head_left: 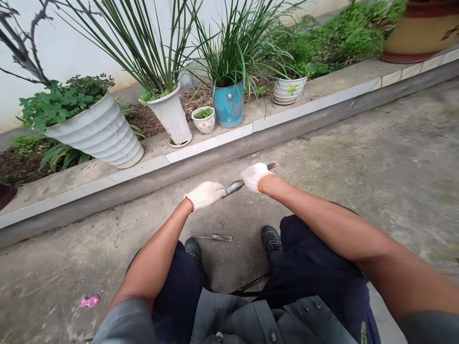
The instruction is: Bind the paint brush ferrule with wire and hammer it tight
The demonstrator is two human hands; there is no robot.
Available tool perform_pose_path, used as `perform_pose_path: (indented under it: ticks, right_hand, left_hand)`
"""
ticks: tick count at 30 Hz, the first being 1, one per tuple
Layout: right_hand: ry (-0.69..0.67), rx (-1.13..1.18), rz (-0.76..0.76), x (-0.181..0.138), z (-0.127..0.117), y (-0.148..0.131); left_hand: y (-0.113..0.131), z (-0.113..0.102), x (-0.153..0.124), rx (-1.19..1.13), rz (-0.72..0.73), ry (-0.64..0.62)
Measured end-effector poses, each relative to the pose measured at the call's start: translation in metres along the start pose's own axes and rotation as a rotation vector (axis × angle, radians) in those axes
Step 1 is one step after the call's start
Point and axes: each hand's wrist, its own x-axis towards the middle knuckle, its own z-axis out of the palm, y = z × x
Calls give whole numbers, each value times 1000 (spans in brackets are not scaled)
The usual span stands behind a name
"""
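Observation:
My left hand (205,195) and my right hand (255,176) both wear white knit gloves. Between them runs a steel file (234,187) with a ridged, grey surface, and both hands are closed on it. Its far end sticks out past my right hand. On the concrete ground (322,143) between my shoes lies a flat metal blade-like tool (210,236), below and apart from my hands. The gloves hide part of the file.
Ahead, a tiled concrete kerb (215,143) borders a planting bed with several potted plants, including a ribbed white planter (100,134) and a blue pot (228,104). A pink scrap (89,301) lies on the ground at the lower left.

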Motion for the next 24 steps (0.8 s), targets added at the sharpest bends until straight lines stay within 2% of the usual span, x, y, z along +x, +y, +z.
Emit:
perform_pose_path:
  ticks: [8,10,12,14,16,18,21,24]
  right_hand:
    - [-20,-20,-49,-10,-6,0]
    - [-98,11,-148,-12,-3,6]
    - [-219,109,-326,-15,0,15]
    - [-305,291,-513,-18,3,24]
    - [-316,515,-605,-22,2,30]
    - [-233,710,-586,-25,-3,31]
    - [-30,873,-446,-26,-14,26]
    - [120,938,-250,-19,-22,22]
  left_hand:
    - [2,-5,-3,39,28,5]
    - [0,-6,-3,29,43,1]
    - [-2,-7,-3,-11,64,-17]
    - [-5,-7,-4,-80,75,-43]
    - [-7,-7,-4,-170,100,-63]
    - [-8,-6,-3,-341,148,-72]
    - [-9,-5,-4,-627,169,-38]
    - [-6,-6,-7,-664,127,-38]
